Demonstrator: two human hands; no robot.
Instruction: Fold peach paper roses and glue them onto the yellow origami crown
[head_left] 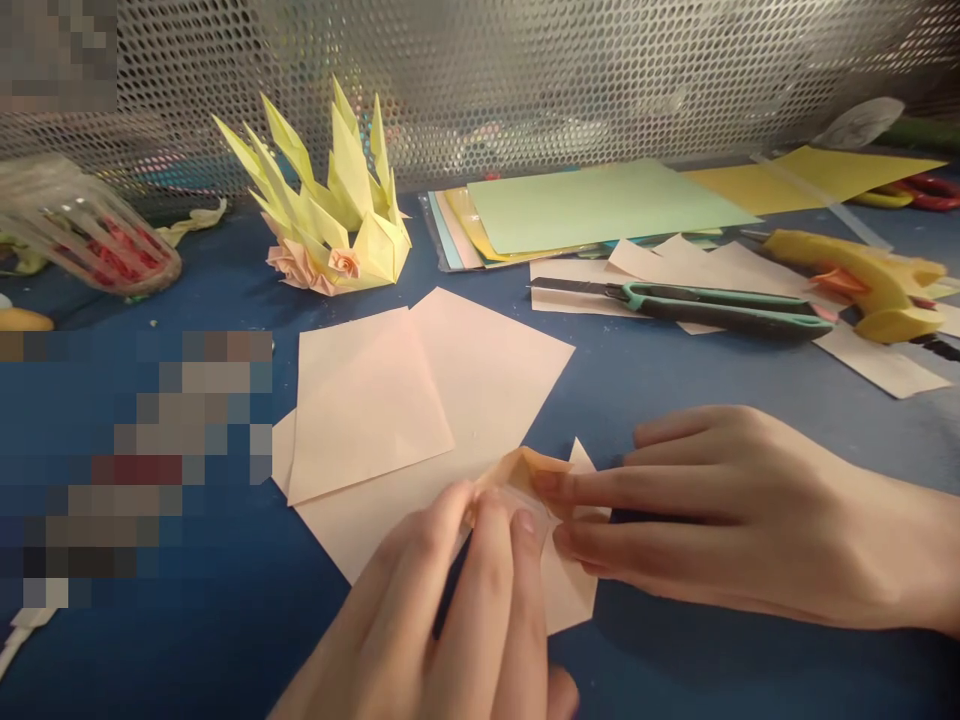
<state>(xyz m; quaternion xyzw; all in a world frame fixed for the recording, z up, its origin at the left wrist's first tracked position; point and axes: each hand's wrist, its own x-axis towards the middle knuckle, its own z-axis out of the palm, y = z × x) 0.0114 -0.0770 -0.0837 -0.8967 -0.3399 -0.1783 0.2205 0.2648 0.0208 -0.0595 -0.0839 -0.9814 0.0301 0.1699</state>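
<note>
A pale pink paper piece, partly folded, lies on the blue table at the front centre. The fingers of my left hand press on its left part, closed around a fold. From the right, my right hand holds the folded paper's right side, thumb and fingers touching a raised flap. My hands hide much of the folds. Behind them, flat pink sheets overlap, and one reaches under the folded piece.
A yellow folded-paper form with pink paper roses stands behind. Coloured sheets, a green-black cutter, paper scraps and a yellow glue gun lie back right. A clear jar lies at left, before a perforated metal panel.
</note>
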